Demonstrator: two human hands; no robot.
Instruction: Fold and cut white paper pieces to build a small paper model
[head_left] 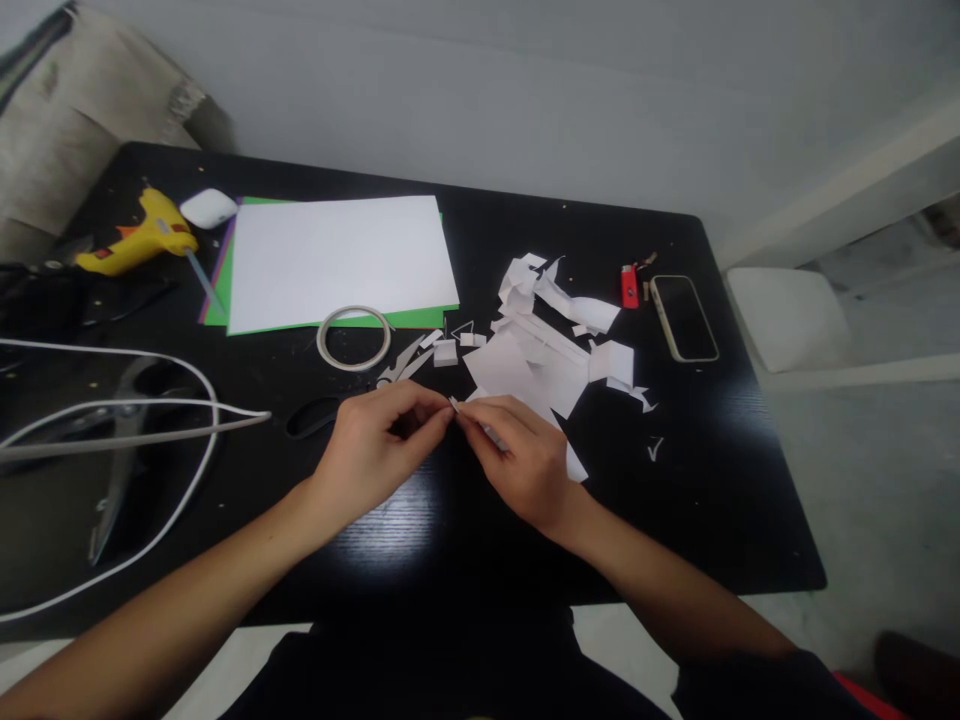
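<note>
While one yellow glue gun [146, 235] and one white rounded case [208, 208] lie at the upper left of the head view, one white sheet [337, 260] covers green paper [420, 318] just beside them. I count also one ring-shaped roll [352, 367] near the centre, one red lighter [628, 286] and one phone [685, 318] at the right. The white scraps [551, 355] right of centre overlap, so I cannot count them exactly. One pair of scissors [405, 360] is partly hidden behind the left hand [367, 435]. This hand and the right hand [529, 455] meet at the middle of the frame, fingers curled, fingertips pinching one small white piece [454, 405] between them.
</note>
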